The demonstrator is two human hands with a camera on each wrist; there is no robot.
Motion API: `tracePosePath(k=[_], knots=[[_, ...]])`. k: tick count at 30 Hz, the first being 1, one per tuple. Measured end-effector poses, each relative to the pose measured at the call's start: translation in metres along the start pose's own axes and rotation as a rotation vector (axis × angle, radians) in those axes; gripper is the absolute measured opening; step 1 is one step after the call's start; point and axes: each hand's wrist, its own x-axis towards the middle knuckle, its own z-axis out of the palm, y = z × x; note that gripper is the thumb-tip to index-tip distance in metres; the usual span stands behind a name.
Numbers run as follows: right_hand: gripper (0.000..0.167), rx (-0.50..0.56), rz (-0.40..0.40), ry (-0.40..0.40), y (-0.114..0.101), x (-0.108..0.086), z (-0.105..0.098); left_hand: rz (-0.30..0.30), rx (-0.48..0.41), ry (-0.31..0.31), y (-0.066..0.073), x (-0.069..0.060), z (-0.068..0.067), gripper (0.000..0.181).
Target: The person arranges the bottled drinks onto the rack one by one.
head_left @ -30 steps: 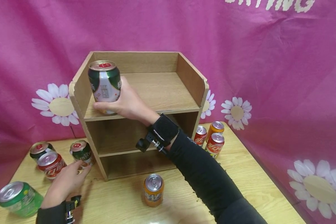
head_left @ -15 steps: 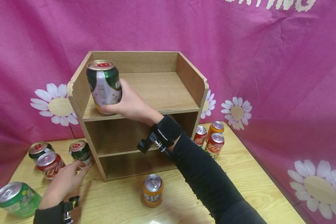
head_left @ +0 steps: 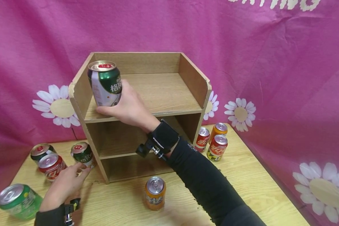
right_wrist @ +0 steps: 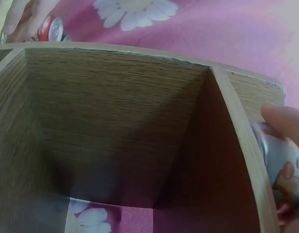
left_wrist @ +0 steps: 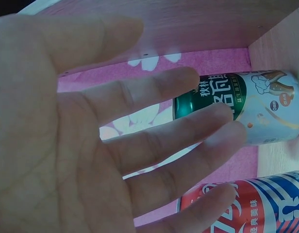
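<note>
My right hand [head_left: 131,105] grips a green-and-white drink can [head_left: 103,89] at the left front of the wooden shelf's top level. The can stands upright, its red-marked lid facing up. Whether its base touches the board is hard to tell. In the right wrist view, part of that can [right_wrist: 280,160] shows between thumb and finger. My left hand [head_left: 63,186] is low beside the shelf, near a matching green can [head_left: 82,153] on the table. The left wrist view shows its fingers [left_wrist: 154,143] spread and nearly straight in front of that can, holding nothing.
The three-level wooden shelf [head_left: 145,110] stands mid-table. Left of it are a red can [head_left: 52,168], a dark-green can [head_left: 40,150] and a light-green can [head_left: 19,201]. An orange can [head_left: 155,194] stands in front. Two red cans and an orange can [head_left: 220,128] stand right.
My right hand has turned the can on the top level, so its white panel has moved left and the green lettered panel shows more. The left hand has hardly moved.
</note>
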Motion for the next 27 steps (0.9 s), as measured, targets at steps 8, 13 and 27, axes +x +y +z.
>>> tracePosePath(k=[8,13,27], knots=[[0.075,0.131,0.033,-0.058,0.000,0.001,-0.002,-0.003,0.006,0.006,-0.003,0.000,0.000,0.045],[0.074,0.192,0.076,-0.111,0.002,0.001,-0.008,0.009,0.006,0.016,-0.002,0.001,0.000,0.043],[0.078,0.062,0.039,-0.038,0.001,-0.001,-0.005,0.001,0.000,-0.004,0.000,0.000,-0.002,0.045]])
